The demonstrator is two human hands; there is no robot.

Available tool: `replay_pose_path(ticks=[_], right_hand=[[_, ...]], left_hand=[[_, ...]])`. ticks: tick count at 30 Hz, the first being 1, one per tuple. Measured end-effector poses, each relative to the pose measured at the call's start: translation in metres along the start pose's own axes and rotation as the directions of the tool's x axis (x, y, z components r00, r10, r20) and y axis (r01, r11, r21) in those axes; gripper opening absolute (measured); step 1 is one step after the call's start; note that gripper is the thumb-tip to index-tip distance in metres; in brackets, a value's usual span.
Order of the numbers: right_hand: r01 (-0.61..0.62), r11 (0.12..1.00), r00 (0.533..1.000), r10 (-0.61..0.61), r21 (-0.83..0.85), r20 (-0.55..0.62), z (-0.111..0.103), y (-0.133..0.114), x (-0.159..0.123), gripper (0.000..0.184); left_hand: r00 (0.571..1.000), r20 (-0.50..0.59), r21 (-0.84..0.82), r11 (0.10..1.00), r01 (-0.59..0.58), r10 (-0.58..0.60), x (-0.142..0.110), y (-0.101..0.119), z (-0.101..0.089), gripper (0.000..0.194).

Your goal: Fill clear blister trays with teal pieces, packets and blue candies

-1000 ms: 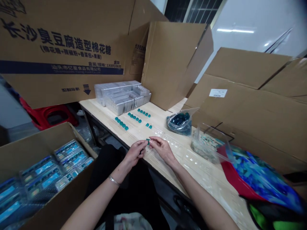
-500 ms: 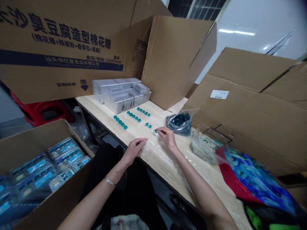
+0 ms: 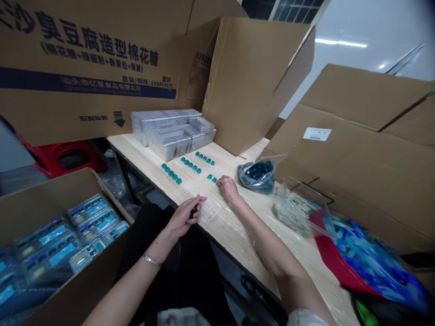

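My left hand [image 3: 186, 216] is curled above the table's front edge, with dark small pieces [image 3: 193, 211] showing between its fingers. At the end of a short row of teal blocks [image 3: 211, 178], my right hand [image 3: 228, 189] pinches a small teal block, mostly hidden by the fingertips. The blocks look like keycap-sized cubes. Beyond lie three longer rows: teal blocks on the left [image 3: 171, 174], in the middle [image 3: 190, 165] and at the back [image 3: 205, 158]. They appear to sit in clear plastic trays [image 3: 211, 209], some of which lie close below my hands.
A plastic bag of dark teal blocks [image 3: 258, 174] and a clear container of small pieces [image 3: 291, 209] stand to the right. Stacked clear trays [image 3: 176, 131] are at the back left. An open carton [image 3: 98, 181] of packed sets is lower left; large cardboard boxes [image 3: 251, 81] border the table.
My right hand has moved slightly left and away from me, to the end of the short row. The left hand has turned, and dark pieces now show in it.
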State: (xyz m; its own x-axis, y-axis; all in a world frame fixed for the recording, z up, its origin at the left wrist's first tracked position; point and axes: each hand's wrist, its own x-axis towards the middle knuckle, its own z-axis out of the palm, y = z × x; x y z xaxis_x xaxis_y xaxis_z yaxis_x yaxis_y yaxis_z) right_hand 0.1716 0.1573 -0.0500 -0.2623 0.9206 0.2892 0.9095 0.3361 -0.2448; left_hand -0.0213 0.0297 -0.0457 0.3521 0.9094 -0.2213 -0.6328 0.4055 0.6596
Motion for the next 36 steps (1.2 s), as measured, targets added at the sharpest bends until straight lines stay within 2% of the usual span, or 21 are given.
replay_pose_path(ticks=[3,6,9,12,14,16,18,20,23,25,28,31,33,36], right_hand=[[-0.005,1.000,1.000,0.005,-0.012,0.029,-0.003,-0.004,-0.001,0.020],[0.044,0.999,0.998,-0.044,0.009,0.040,-0.015,-0.015,-0.007,0.017],[0.145,0.974,0.989,-0.139,0.171,-0.047,-0.034,-0.040,-0.024,0.017],[0.254,0.871,0.965,-0.257,0.421,-0.051,-0.050,-0.076,-0.049,0.017],[0.299,0.829,0.944,-0.330,0.472,-0.017,-0.055,-0.096,-0.064,0.017],[0.315,0.828,0.936,-0.351,0.463,-0.010,-0.055,-0.108,-0.072,0.020],[0.272,0.830,0.954,-0.299,0.487,-0.022,-0.054,-0.111,-0.075,0.018],[0.141,0.784,0.983,-0.181,0.605,0.006,-0.053,-0.107,-0.074,0.015],[-0.102,0.578,0.990,-0.025,0.810,0.142,-0.054,-0.095,-0.072,0.020],[-0.189,0.434,0.979,0.019,0.881,0.201,-0.055,-0.088,-0.072,0.025],[-0.211,0.308,0.977,0.046,0.928,0.206,-0.056,-0.081,-0.075,0.028],[-0.195,0.263,0.981,0.046,0.945,0.190,-0.055,-0.080,-0.078,0.028],[-0.187,0.251,0.982,0.051,0.950,0.180,-0.055,-0.081,-0.081,0.028],[-0.185,0.277,0.983,0.055,0.943,0.177,-0.055,-0.082,-0.086,0.028]], left_hand=[[0.999,0.013,-0.197,0.980,0.038,-0.036,0.005,0.003,-0.001,0.032],[0.999,0.033,-0.296,0.954,0.039,-0.031,0.005,0.006,-0.002,0.031],[1.000,0.002,-0.279,0.960,0.006,-0.006,0.002,0.009,-0.001,0.031],[0.997,-0.068,-0.211,0.976,-0.057,0.043,0.001,0.006,0.004,0.030],[0.988,-0.132,-0.166,0.981,-0.100,0.079,0.002,0.002,0.009,0.032],[0.979,-0.173,-0.116,0.985,-0.125,0.104,0.002,-0.001,0.015,0.037],[0.980,-0.163,-0.065,0.990,-0.124,0.112,0.001,-0.003,0.019,0.042],[0.986,-0.128,-0.031,0.993,-0.115,0.110,-0.002,-0.002,0.021,0.045],[0.982,-0.078,0.031,0.985,-0.167,0.169,-0.010,0.001,0.022,0.044],[0.971,-0.054,0.127,0.966,-0.224,0.233,-0.014,0.001,0.023,0.040],[0.950,-0.058,0.265,0.922,-0.283,0.308,-0.015,0.000,0.025,0.039],[0.941,-0.073,0.261,0.917,-0.302,0.331,-0.014,-0.001,0.027,0.039],[0.963,-0.042,0.187,0.949,-0.254,0.266,-0.013,0.000,0.028,0.037],[0.992,0.052,0.040,0.993,-0.115,0.113,-0.013,0.002,0.025,0.033]])
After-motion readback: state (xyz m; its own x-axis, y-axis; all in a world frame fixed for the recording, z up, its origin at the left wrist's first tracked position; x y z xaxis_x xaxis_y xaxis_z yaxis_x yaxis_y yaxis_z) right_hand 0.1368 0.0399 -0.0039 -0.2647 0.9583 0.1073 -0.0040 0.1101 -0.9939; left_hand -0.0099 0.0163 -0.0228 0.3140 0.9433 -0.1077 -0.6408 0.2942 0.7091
